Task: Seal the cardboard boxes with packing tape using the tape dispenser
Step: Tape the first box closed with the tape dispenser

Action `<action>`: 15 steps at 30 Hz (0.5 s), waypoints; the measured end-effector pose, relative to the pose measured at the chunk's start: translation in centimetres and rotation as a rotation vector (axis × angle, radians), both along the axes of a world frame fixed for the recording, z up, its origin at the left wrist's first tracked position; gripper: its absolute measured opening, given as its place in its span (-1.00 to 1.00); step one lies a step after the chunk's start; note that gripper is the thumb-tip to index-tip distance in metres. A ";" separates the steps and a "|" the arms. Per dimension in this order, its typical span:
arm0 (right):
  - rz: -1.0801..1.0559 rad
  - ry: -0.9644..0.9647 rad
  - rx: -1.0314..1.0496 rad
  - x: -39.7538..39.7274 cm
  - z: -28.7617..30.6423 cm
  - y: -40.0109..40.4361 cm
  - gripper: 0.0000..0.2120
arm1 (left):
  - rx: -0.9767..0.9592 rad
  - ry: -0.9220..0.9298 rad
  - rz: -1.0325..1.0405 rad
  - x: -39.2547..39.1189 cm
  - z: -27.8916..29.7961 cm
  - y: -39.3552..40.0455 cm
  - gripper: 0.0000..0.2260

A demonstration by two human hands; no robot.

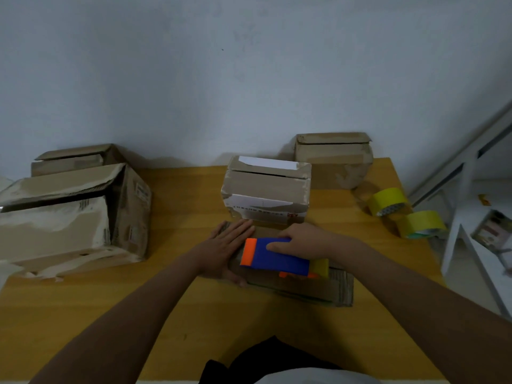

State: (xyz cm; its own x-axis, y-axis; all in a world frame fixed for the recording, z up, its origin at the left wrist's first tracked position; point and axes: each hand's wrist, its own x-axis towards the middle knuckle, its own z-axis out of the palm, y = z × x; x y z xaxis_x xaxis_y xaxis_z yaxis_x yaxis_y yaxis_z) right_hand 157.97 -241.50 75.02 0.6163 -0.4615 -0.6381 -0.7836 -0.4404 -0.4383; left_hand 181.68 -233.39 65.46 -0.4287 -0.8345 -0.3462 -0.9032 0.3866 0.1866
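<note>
On flat box [318, 289], tape dispenser [277, 256].

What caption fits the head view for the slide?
Left hand flat on a low cardboard box while the right hand runs a blue-and-orange tape dispenser along its top.

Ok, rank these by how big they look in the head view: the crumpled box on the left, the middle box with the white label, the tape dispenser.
1. Crumpled box
2. Middle box
3. Tape dispenser

The crumpled box sits nearer the camera than the middle box, which flatters it somewhat.
</note>
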 end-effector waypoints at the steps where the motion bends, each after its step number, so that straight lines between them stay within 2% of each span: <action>1: -0.014 -0.003 0.011 -0.2 0.0 -0.1 -0.43 | -0.001 0.004 0.003 0.0 0.0 0.0 0.12; 8: -0.127 0.006 0.100 -5.6 1.6 -1.2 -0.49 | 0.009 0.023 0.004 0.3 0.0 -0.4 0.14; 11: -0.176 0.040 0.082 -8.9 2.2 -1.8 -0.50 | -0.006 0.009 -0.006 0.0 -0.2 -0.5 0.15; 15: -0.189 0.027 0.051 -8.9 1.3 -1.3 -0.46 | 0.005 -0.029 -0.015 -0.3 -0.1 -0.4 0.14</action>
